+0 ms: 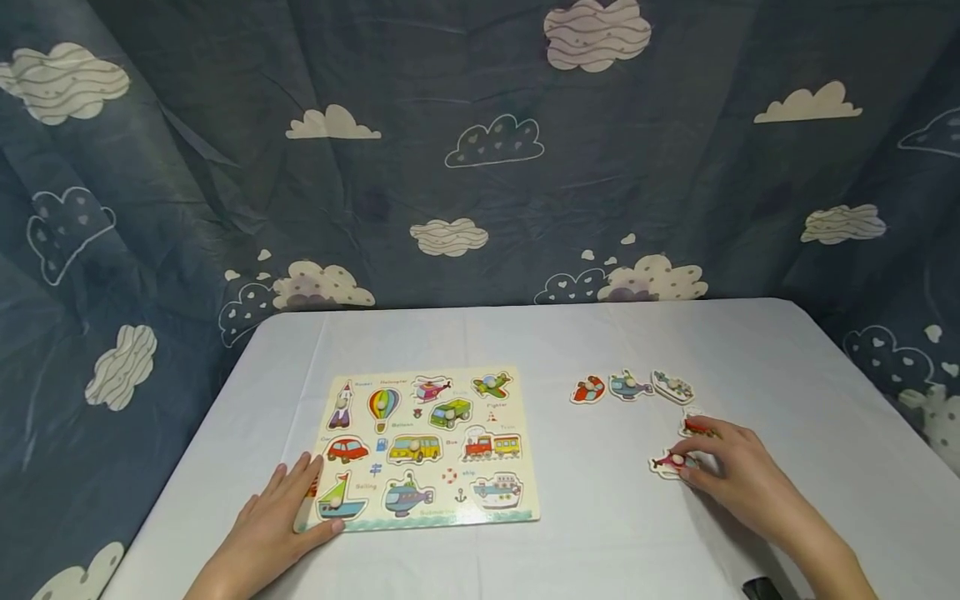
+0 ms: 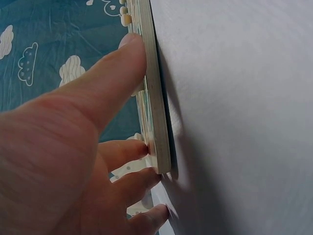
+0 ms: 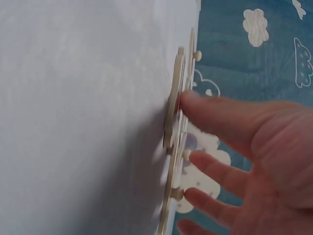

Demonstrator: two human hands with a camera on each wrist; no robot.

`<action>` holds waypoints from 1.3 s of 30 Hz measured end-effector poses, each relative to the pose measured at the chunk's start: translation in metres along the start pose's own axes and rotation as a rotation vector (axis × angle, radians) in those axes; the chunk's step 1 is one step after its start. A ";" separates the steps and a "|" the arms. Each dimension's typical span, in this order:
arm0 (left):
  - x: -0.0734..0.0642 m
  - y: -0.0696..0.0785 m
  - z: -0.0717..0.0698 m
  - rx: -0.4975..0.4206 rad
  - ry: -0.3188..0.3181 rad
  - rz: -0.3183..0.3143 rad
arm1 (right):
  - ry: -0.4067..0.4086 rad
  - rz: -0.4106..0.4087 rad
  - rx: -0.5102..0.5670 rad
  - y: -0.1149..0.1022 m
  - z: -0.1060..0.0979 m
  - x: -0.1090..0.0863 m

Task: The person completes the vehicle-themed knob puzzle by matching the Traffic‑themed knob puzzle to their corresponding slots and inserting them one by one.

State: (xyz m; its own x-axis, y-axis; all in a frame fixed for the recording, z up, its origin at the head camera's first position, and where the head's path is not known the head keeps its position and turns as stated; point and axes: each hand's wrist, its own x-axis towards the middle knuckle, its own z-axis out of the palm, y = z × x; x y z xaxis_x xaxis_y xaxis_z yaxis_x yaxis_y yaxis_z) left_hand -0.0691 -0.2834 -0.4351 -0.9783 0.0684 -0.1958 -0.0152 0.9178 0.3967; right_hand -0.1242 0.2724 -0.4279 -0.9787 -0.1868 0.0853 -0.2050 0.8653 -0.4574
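Observation:
The puzzle board (image 1: pixel 465 400), cream with printed vehicles, lies flat at centre left. My left hand (image 1: pixel 273 521) rests on its near left corner, fingers extended, thumb on the near edge; the left wrist view shows the thumb (image 2: pixel 132 61) against the board's wooden side (image 2: pixel 159 112). Over on the right, my right hand (image 1: pixel 738 479) pinches a pink helicopter puzzle piece (image 1: pixel 665 463) between thumb and index finger. In the right wrist view the thumb (image 3: pixel 205 107) covers the grip, and the piece (image 3: pixel 175 93) appears edge-on. A red piece (image 1: pixel 692 423) is partly hidden behind the hand.
Beyond the right hand lie a round red piece (image 1: pixel 588 389), a blue submarine piece (image 1: pixel 628 385) and a ship piece (image 1: pixel 672 387). A dark object (image 1: pixel 761 588) shows at the near right edge. Cloud-printed cloth (image 1: pixel 495 200) hangs behind the white table (image 1: pixel 420 337).

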 end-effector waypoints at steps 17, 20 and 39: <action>-0.002 -0.001 0.001 -0.016 0.012 0.010 | 0.027 -0.002 -0.031 -0.009 0.003 0.002; -0.001 -0.002 0.001 -0.010 0.013 0.012 | 0.047 -0.015 -0.008 -0.014 0.002 0.002; -0.002 0.000 0.000 -0.009 0.023 0.014 | 0.143 -0.304 0.178 -0.046 0.009 0.000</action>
State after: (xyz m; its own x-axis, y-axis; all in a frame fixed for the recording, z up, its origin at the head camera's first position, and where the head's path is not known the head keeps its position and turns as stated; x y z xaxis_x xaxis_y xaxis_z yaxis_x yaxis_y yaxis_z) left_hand -0.0670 -0.2834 -0.4342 -0.9830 0.0724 -0.1690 -0.0028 0.9131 0.4078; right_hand -0.1150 0.2279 -0.4150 -0.8676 -0.3455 0.3576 -0.4938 0.6836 -0.5375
